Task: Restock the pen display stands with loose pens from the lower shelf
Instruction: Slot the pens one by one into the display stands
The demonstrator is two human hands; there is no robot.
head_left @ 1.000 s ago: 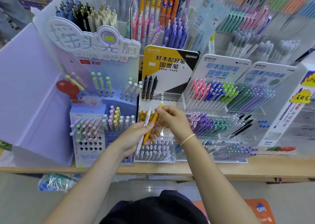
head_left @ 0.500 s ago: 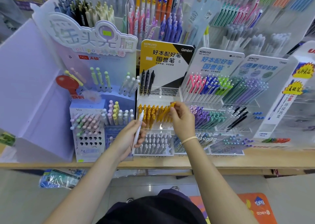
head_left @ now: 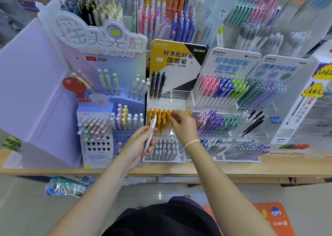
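My left hand [head_left: 138, 146] grips a white pen [head_left: 150, 137], held upright in front of the clear Kokuyo display stand [head_left: 172, 99]. My right hand [head_left: 185, 126] reaches into the stand's middle tier. Its curled fingertips pinch a yellow pen [head_left: 169, 114] standing in the row of yellow pens [head_left: 158, 118]. The top tier holds three black pens [head_left: 157, 86] and several vacant holes. Grey-white pens [head_left: 164, 150] fill the bottom tier, partly hidden by my left hand.
A lilac lollipop-pen stand [head_left: 100, 95] is on the left beside a large lilac box [head_left: 36, 92]. More Kokuyo stands [head_left: 230, 92] with coloured pens are on the right. The wooden shelf edge [head_left: 233, 169] runs across. Packets [head_left: 68, 185] lie on the lower shelf.
My right hand carried the yellow pen from my left hand up into the yellow row, then shifted left along it. My left hand kept the white pen and rose slightly.
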